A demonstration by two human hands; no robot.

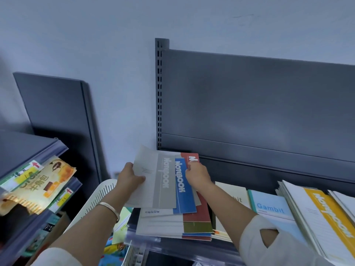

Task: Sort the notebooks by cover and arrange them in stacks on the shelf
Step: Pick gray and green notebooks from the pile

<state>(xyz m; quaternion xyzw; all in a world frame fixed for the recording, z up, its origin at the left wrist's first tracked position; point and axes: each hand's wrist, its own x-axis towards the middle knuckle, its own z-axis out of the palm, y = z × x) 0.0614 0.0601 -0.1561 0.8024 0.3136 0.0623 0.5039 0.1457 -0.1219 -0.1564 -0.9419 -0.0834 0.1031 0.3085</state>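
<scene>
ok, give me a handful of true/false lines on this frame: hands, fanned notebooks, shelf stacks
1. The left hand holds a grey-covered notebook. True.
2. The right hand hangs free of the notebooks. False: its fingers pinch the red-covered notebook at the back of the fan.
3. A blue-covered notebook sits between the grey and red ones. True.
4. The light blue Gambit notebook lies in the white slotted basket. False: it lies on the dark grey shelf.
5. A yellow-covered notebook tops the rightmost stack. True.
</scene>
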